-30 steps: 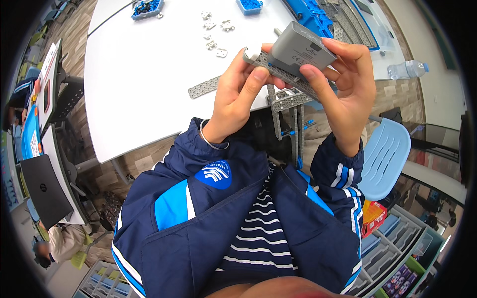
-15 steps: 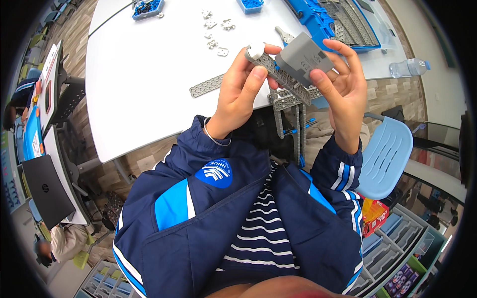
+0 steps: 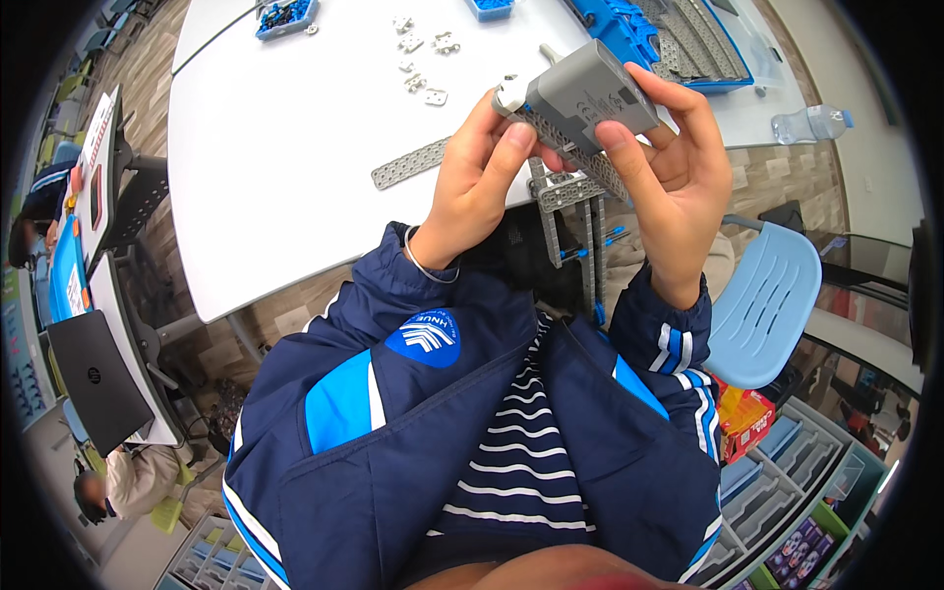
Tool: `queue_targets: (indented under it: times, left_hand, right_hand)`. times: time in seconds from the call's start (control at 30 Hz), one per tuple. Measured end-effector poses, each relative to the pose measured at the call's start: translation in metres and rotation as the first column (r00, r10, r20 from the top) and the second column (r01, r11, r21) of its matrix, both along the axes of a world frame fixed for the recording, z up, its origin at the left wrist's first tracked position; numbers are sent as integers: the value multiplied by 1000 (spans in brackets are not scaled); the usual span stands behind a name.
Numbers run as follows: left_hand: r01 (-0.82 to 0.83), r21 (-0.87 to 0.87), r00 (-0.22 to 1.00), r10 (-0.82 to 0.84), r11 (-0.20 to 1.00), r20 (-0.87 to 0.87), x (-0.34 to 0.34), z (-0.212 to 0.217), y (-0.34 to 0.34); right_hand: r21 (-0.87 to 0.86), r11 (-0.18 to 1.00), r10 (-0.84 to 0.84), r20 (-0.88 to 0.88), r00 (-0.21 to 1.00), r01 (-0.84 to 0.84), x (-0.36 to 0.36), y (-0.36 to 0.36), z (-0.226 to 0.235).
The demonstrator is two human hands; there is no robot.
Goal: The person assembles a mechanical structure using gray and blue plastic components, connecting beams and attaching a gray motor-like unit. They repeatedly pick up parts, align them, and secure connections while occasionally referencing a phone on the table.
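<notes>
My left hand (image 3: 474, 187) is closed on a grey perforated beam (image 3: 547, 131), thumb on its near side. A white connector (image 3: 509, 94) sits at the beam's upper left end. My right hand (image 3: 683, 182) grips a grey rectangular plastic block (image 3: 582, 87) between thumb and fingers. The block is tilted and lies against the beam's upper side; whether it is fastened there I cannot tell. Just below them, a frame of grey beams with blue pins (image 3: 580, 197) stands by the table edge, partly hidden by the hands.
On the white table (image 3: 295, 147) lie a loose grey beam (image 3: 408, 164), several small white connectors (image 3: 415, 83) and a tray of blue and black pins (image 3: 286, 17). A blue case of grey beams (image 3: 693, 44) and a plastic bottle (image 3: 808, 125) are at right. A blue chair (image 3: 762, 305) stands nearby.
The grey block has turned and shifted slightly left and up, now showing a side edge and sitting closer along the beam. My right hand has turned with it; my left stays nearly still.
</notes>
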State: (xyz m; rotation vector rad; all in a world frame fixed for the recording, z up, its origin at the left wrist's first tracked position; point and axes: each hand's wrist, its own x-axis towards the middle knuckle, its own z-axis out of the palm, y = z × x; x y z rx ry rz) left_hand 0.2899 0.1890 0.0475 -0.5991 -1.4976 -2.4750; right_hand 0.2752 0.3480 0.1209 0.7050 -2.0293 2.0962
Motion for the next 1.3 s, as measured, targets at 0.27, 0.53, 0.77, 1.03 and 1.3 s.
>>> queue_targets:
  times: [0.27, 0.53, 0.77, 1.03, 1.3]
  left_hand:
    - [-1, -6, 1000, 1, 1000, 16, 1, -1, 1]
    - [-20, -14, 999, 20, 1000, 30, 1, -3, 2]
    - [-9, 4, 999, 9, 1000, 31, 2, -4, 4]
    - [-16, 19, 999, 15, 1000, 42, 3, -5, 3]
    - [-20, 58, 999, 18, 998, 45, 2, -8, 4]
  right_hand:
    - [14, 1000, -8, 0, 1000, 8, -4, 2, -2]
    - [31, 999, -17, 20, 1000, 16, -4, 2, -3]
    - [64, 998, -25, 17, 1000, 24, -3, 3, -2]
    - [31, 999, -16, 0, 1000, 16, -3, 0, -5]
    - [-22, 1000, -11, 46, 999, 12, -1, -3, -11]
